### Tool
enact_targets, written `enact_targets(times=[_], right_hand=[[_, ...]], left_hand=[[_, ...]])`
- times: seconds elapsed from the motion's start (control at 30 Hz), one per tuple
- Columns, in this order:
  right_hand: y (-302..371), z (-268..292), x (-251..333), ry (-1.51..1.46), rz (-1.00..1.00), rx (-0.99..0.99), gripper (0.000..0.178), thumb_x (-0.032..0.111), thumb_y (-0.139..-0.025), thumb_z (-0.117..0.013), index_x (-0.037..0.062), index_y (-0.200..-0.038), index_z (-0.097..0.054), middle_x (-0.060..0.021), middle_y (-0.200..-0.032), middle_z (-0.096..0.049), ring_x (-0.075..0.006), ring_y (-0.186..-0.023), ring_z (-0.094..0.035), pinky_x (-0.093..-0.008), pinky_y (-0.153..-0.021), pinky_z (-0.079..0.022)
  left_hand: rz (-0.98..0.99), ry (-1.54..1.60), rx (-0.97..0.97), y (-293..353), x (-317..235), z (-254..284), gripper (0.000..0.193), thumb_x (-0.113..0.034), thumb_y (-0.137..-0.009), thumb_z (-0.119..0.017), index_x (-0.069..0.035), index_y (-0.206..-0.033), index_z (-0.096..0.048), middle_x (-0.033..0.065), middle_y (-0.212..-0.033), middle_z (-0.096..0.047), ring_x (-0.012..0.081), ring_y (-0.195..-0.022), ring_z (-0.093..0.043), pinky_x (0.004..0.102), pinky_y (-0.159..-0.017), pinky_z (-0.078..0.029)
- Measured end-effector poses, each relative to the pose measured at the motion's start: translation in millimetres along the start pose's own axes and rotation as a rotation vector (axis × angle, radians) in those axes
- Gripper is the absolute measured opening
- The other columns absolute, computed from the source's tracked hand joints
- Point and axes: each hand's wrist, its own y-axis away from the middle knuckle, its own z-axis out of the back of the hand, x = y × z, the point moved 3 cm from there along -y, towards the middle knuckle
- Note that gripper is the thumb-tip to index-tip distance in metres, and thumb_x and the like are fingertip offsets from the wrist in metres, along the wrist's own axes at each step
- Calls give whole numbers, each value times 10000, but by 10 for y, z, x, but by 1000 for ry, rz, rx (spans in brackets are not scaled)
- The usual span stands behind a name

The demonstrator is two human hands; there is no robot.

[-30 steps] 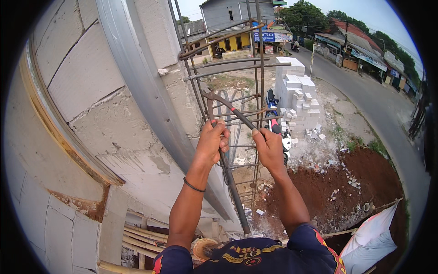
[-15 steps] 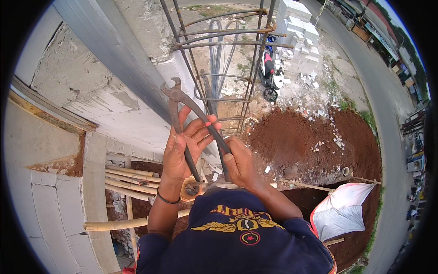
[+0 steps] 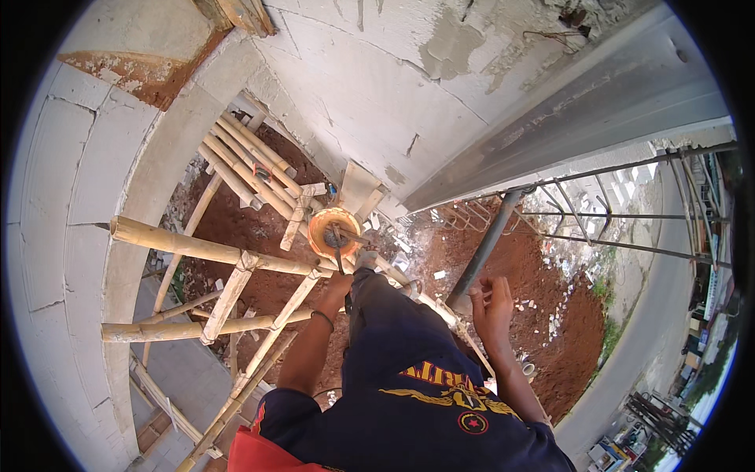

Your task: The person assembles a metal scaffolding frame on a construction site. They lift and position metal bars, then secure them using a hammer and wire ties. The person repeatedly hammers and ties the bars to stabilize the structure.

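Observation:
My left hand [image 3: 340,285] is lowered beside my leg, its fingers closed round a dark metal tool, by its look the long-handled pincers [image 3: 339,256]. The far end of the pincers reaches over an orange bucket [image 3: 316,233], which has dark contents and other handles sticking up from it. My right hand [image 3: 494,305] is raised on the right, fingers loosely bent and apart, with nothing seen in it. Close to its left stands a dark grey pipe [image 3: 486,245], apart from the fingers.
Bamboo scaffold poles [image 3: 200,245] cross below and left, over red soil [image 3: 236,220]. A block wall [image 3: 370,86] and a grey metal beam [image 3: 566,118] rise ahead. Rebar [image 3: 598,216] runs out at the right, above rubble and a road [image 3: 629,401].
My left hand has gone down toward the bucket with the pincers. My right hand has let go of them and moved right. The view has turned leftward and down.

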Motion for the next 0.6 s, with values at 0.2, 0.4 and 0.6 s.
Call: enact_targets(times=[0.2,0.4,0.6], right_hand=[[-302,-218,-786,-261,-474,-37,441,275,-945,-627,4,-1259,-476,-126,-1093,-570,-233,-925,-571,-368,-827,-476],[-522,-689,-874,-781,-678,63,608,345,-962,-589,44,-1417,-322,-118,-1122,-561,-216,-984,-592,-360,-829,-508],[-634,-774,-832,-628,-697,18,601,279,-917,-646,5,-1373,-365,-41,-878,-538,-118,-690,-550,-252,-594,-465]], left_hand=[[-1,192,-71,-1276,838,392,224,-175,-793,-624,-32,-650,-528,49,-525,-492,167,-395,-454,336,-375,-336],[17,145,-2,-2679,1062,486,290,-202,-800,-602,-37,-583,-505,59,-464,-464,189,-347,-445,351,-355,-314],[262,-180,-173,-3998,1302,657,261,-246,-868,-531,12,-870,-570,73,-607,-527,188,-469,-500,373,-425,-418]])
